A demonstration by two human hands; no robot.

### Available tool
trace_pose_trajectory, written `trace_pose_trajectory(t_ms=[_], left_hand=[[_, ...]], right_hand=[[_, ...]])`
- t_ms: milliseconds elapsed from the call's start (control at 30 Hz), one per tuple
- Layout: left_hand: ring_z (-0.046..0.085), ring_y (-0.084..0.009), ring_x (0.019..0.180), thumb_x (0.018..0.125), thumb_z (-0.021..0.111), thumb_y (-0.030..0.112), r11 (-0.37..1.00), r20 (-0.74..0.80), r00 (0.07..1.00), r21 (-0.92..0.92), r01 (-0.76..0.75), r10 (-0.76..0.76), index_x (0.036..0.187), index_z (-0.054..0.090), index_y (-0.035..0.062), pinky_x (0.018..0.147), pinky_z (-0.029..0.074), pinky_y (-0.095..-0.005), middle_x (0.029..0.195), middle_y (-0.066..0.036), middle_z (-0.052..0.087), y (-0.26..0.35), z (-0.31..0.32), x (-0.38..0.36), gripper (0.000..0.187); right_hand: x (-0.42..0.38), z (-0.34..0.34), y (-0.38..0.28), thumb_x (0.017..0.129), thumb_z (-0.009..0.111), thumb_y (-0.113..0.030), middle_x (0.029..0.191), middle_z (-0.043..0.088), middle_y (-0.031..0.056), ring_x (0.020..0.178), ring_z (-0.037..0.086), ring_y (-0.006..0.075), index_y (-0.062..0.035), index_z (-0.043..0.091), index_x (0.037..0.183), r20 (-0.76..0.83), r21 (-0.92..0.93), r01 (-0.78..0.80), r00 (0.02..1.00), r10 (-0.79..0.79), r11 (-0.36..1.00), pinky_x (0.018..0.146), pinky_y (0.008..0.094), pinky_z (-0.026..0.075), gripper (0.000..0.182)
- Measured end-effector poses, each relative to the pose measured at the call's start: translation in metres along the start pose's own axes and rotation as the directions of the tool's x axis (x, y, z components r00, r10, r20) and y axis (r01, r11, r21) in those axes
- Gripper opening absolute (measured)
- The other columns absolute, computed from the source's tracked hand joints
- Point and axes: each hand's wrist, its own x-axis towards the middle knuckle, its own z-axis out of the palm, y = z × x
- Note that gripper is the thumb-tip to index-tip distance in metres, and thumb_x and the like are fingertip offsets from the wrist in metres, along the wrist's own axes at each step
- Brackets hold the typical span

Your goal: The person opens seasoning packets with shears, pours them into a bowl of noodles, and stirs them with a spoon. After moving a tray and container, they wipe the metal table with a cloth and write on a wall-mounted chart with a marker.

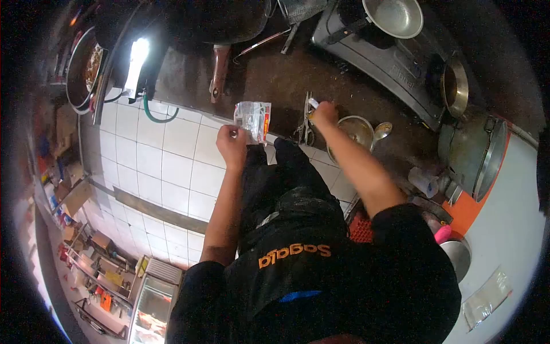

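Left hand (pixel 231 149) pinches the clear packet (pixel 250 117), apparently steadying it; right hand (pixel 325 116) closes around a small white object (pixel 313 103).

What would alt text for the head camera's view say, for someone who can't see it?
Seen from above, a left hand holds a clear plastic packet and a right hand grips a small white object at a dark kitchen counter, with scissors, a metal bowl and a spoon nearby.

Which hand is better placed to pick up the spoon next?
Probably the right hand: it is nearer the spoon, though holding a white item; the left hand is farther, at the packet.
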Motion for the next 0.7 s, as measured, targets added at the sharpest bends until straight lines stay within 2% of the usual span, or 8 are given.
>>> trace_pose_trajectory(t_ms=[33,67,100,233,300,500,667,700], left_hand=[[0.058,-0.0283,0.066,0.068,0.063,0.007,1.0,-0.002,1.0,-0.009,-0.012,0.012,0.073,0.057,-0.0007,0.063,0.046,-0.0354,0.071,-0.014,0.059,-0.003,-0.001,-0.001,0.011],[0.055,-0.0172,0.06,0.07,0.064,0.005,0.996,-0.015,0.996,0.035,-0.082,0.083,0.073,0.057,-0.0025,0.058,0.045,-0.0283,0.068,-0.011,0.058,0.005,-0.006,-0.001,0.011],[0.055,-0.0172,0.06,0.07,0.064,0.005,0.995,-0.006,0.995,0.031,-0.095,0.095,0.073,0.057,-0.0025,0.058,0.045,-0.0283,0.068,-0.011,0.058,0.005,-0.008,-0.002,0.011],[0.056,-0.0189,0.062,0.071,0.064,0.004,0.997,0.005,0.998,0.031,-0.07,0.07,0.074,0.057,-0.0022,0.059,0.045,-0.0298,0.069,-0.011,0.058,0.008,-0.021,-0.001,0.01],[0.057,-0.0271,0.066,0.069,0.062,0.006,1.0,0.023,1.0,-0.005,-0.012,0.012,0.073,0.057,-0.0022,0.062,0.046,-0.0348,0.071,-0.015,0.058,0.016,-0.03,0.0,0.011],[0.056,-0.0261,0.063,0.069,0.063,0.005,1.0,0.046,0.999,0.007,-0.03,0.029,0.074,0.058,-0.0024,0.06,0.046,-0.0341,0.071,-0.014,0.058,0.003,-0.044,0.008,0.011],[0.058,-0.0259,0.064,0.069,0.065,0.005,0.996,0.078,0.993,0.011,-0.084,0.083,0.074,0.058,-0.002,0.06,0.047,-0.0336,0.072,-0.014,0.059,0.003,-0.057,0.018,0.011],[0.058,-0.0259,0.065,0.069,0.065,0.005,0.993,0.073,0.99,0.018,-0.119,0.117,0.074,0.058,-0.0018,0.06,0.047,-0.0335,0.072,-0.014,0.06,0.007,-0.057,0.02,0.011]], right_hand=[[-0.015,-0.024,-0.027,0.08,0.061,-0.011,0.102,0.06,0.0201,0.093,0.06,0.0321,-0.0007,0.062,0.1,0.087,0.367,-0.37,0.927,0.364,0.854,0.076,0.0399,0.051,0.023],[-0.008,0.002,-0.024,0.081,0.059,-0.011,0.101,0.06,0.0198,0.093,0.059,0.0306,-0.0009,0.062,0.098,-0.086,0.247,-0.305,0.938,0.335,0.92,0.074,0.0396,0.051,0.02],[0.0,0.03,-0.019,0.082,0.058,-0.01,0.1,0.06,0.0196,0.092,0.059,0.0291,-0.0011,0.063,0.095,-0.248,0.11,-0.258,0.928,0.278,0.96,0.073,0.0392,0.051,0.017],[-0.006,0.028,-0.023,0.085,0.055,-0.012,0.091,0.062,0.0189,0.082,0.062,0.0281,-0.0007,0.063,0.094,-0.037,0.162,-0.325,0.942,0.335,0.932,0.068,0.0405,0.052,0.016],[0.003,0.057,-0.012,0.082,0.053,-0.008,0.088,0.061,0.0193,0.087,0.06,0.0323,0.0015,0.061,0.09,-0.302,0.244,-0.248,0.899,0.316,0.938,0.073,0.0416,0.05,0.015],[0.009,0.055,-0.011,0.077,0.063,-0.013,0.084,0.062,0.0211,0.08,0.062,0.0364,0.0004,0.058,0.088,-0.129,0.397,-0.403,0.865,0.485,0.825,0.068,0.0439,0.051,0.018],[-0.014,0.027,-0.018,0.072,0.066,-0.016,0.082,0.061,0.023,0.079,0.06,0.0392,0.0022,0.056,0.087,-0.388,0.508,-0.156,0.836,0.387,0.847,0.067,0.0458,0.049,0.026],[-0.03,0.008,-0.022,0.072,0.065,-0.015,0.081,0.062,0.0224,0.076,0.061,0.0375,0.0028,0.056,0.085,-0.363,0.646,-0.124,0.818,0.446,0.753,0.065,0.0431,0.048,0.024]])
